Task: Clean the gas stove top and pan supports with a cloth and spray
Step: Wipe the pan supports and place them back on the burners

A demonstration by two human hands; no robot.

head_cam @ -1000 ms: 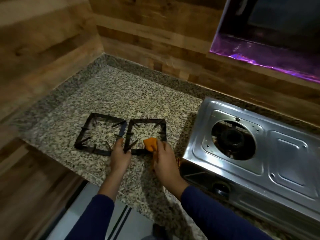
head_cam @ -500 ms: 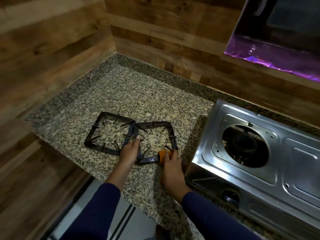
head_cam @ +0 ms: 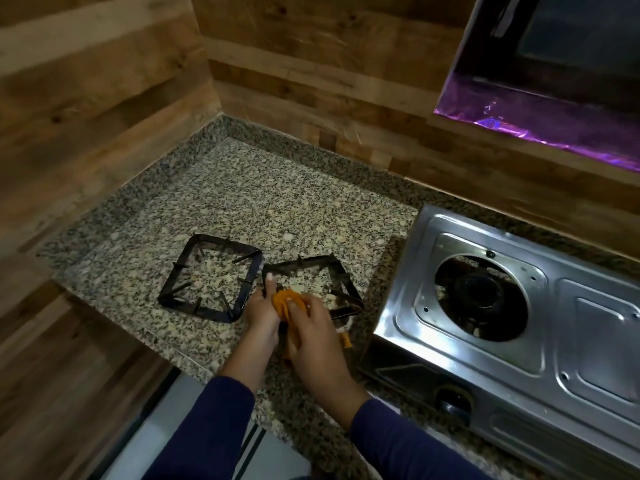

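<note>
Two black square pan supports lie side by side on the granite counter: the left pan support [head_cam: 209, 277] and the right pan support [head_cam: 323, 268]. My left hand [head_cam: 261, 308] grips the right support's near-left corner. My right hand [head_cam: 313, 336] holds an orange cloth [head_cam: 287, 301] bunched against that same corner, touching my left hand. The steel gas stove [head_cam: 512, 323] stands to the right, its burner opening [head_cam: 481, 296] bare with no support on it. No spray bottle is in view.
The speckled granite counter [head_cam: 263, 206] runs into a corner of wood-panelled walls [head_cam: 311, 71]. A dark hood with purple film [head_cam: 540, 112] hangs at the upper right. A stove knob [head_cam: 452, 405] faces the counter's front edge.
My right hand has slid the orange cloth leftward along the right support's near side to its near-left corner, up against my left hand. The right support has turned slightly.
</note>
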